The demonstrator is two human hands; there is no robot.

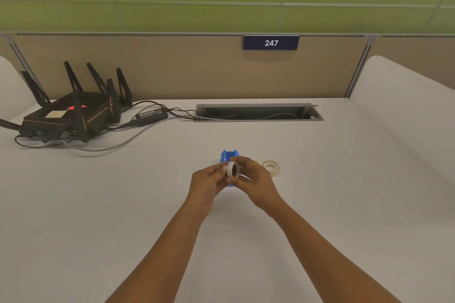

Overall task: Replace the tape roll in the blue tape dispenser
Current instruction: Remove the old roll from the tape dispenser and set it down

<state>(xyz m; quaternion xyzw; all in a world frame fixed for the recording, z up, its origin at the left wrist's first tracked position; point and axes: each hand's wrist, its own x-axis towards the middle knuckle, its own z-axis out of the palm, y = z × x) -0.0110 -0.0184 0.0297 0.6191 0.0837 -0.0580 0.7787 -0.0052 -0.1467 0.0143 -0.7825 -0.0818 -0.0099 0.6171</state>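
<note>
White tape roll (232, 169) stands on edge between both hands near the middle of the desk (320, 204): the left hand (206, 183) pinches its left rim with curled fingertips, and the right hand (256, 179), wearing a gold ring (254, 163), grips it with thumb and curled fingers. The roll and hands cover most of the blue tape dispenser (229, 156) just behind them; only its far end and a sliver below show. A clear tape roll (271, 167) lies flat just beside the right hand. At the far left corner sit a black router (71, 113) and a power adapter (152, 115), with cables (110, 146) running to the cable slot (258, 112) along the far edge, below a sign (271, 42) reading 247.
</note>
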